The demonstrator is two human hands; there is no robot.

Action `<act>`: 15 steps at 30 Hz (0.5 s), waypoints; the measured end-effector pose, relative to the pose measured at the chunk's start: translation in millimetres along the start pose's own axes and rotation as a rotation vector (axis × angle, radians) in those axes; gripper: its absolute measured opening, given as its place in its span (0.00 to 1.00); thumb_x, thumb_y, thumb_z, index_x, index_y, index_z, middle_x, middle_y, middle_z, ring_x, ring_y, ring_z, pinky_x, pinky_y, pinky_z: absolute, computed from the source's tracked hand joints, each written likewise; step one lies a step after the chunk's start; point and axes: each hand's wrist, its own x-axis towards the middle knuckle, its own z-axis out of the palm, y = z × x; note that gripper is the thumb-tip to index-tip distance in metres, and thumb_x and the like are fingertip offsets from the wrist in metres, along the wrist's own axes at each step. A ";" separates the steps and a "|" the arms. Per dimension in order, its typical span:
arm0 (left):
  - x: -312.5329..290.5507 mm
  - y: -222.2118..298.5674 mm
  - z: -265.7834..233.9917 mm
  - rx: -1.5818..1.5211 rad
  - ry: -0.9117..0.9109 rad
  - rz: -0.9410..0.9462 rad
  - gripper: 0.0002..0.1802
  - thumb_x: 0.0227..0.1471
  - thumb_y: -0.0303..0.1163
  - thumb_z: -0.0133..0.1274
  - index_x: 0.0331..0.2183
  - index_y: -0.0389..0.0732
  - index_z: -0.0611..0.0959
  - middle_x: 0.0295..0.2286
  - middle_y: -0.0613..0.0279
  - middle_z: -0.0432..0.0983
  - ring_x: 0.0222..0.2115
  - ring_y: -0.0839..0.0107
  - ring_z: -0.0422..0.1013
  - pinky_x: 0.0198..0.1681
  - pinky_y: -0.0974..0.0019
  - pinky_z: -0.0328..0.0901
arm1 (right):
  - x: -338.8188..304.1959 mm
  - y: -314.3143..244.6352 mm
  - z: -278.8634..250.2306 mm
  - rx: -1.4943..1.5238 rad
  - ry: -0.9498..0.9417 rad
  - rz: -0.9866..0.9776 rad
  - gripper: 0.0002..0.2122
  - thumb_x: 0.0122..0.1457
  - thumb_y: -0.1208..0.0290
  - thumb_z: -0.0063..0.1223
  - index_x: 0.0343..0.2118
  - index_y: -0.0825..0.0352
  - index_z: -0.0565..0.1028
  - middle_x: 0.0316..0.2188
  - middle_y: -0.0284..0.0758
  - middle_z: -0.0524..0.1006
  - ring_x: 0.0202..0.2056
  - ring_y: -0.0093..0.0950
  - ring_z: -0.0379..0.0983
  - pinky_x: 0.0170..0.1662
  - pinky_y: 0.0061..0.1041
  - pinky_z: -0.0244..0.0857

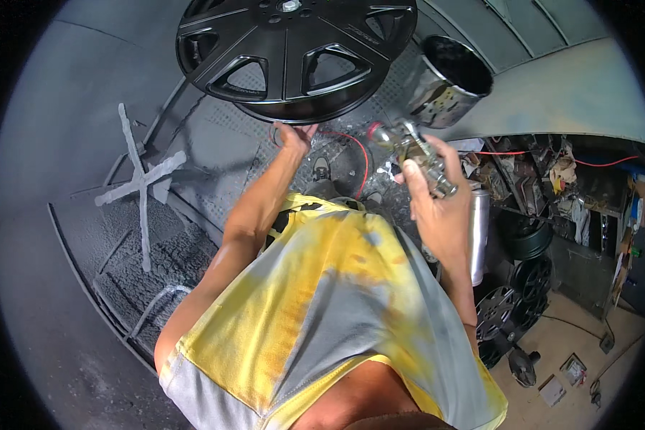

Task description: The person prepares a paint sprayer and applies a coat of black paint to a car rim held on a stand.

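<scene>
Left hand at near rim of black wheel; contact unclear. Right hand grips spray gun, apart from wheel. Streaked bucket right of wheel. Grey cross at left. Other wheels lower right.

The wheel rim is showing smooth black metal with a soft satin sheen, while the spray gun is glinting as worn, shiny metal. The bucket is gleaming glossy between dark blotches. The cross-shaped stand is looking crusted, rough and matt grey, and the shirt is showing dull, paint-stained cloth
</scene>
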 end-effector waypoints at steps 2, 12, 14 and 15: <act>1.0 -14.3 4.1 -0.027 -0.014 -0.024 0.49 0.60 0.74 0.16 0.61 0.48 0.69 0.55 0.55 0.73 0.56 0.54 0.70 0.61 0.44 0.63 | -3.5 -0.2 3.4 0.009 -0.055 -0.064 0.18 0.62 0.68 0.61 0.52 0.69 0.73 0.38 0.41 0.80 0.38 0.30 0.78 0.44 0.29 0.70; 24.5 -19.2 -10.9 0.079 -0.069 0.084 0.50 0.59 0.75 0.16 0.60 0.49 0.71 0.56 0.57 0.72 0.52 0.55 0.72 0.56 0.46 0.68 | 5.3 -6.1 -1.6 -0.059 -0.034 -0.103 0.18 0.62 0.69 0.60 0.53 0.68 0.72 0.41 0.43 0.80 0.39 0.33 0.78 0.46 0.31 0.70; 35.5 3.0 -23.6 0.182 -0.044 0.077 0.49 0.59 0.75 0.16 0.60 0.49 0.71 0.56 0.58 0.71 0.50 0.57 0.73 0.52 0.48 0.71 | 12.2 -4.0 -2.3 -0.040 0.016 -0.063 0.18 0.62 0.70 0.60 0.53 0.68 0.72 0.41 0.42 0.80 0.39 0.32 0.78 0.45 0.31 0.70; 45.9 18.9 -38.7 0.288 -0.036 0.067 0.48 0.60 0.74 0.17 0.59 0.50 0.72 0.54 0.59 0.73 0.48 0.59 0.74 0.49 0.49 0.72 | 15.7 -2.6 -2.3 -0.054 0.049 -0.071 0.18 0.62 0.70 0.59 0.53 0.68 0.72 0.39 0.42 0.80 0.38 0.31 0.78 0.45 0.30 0.70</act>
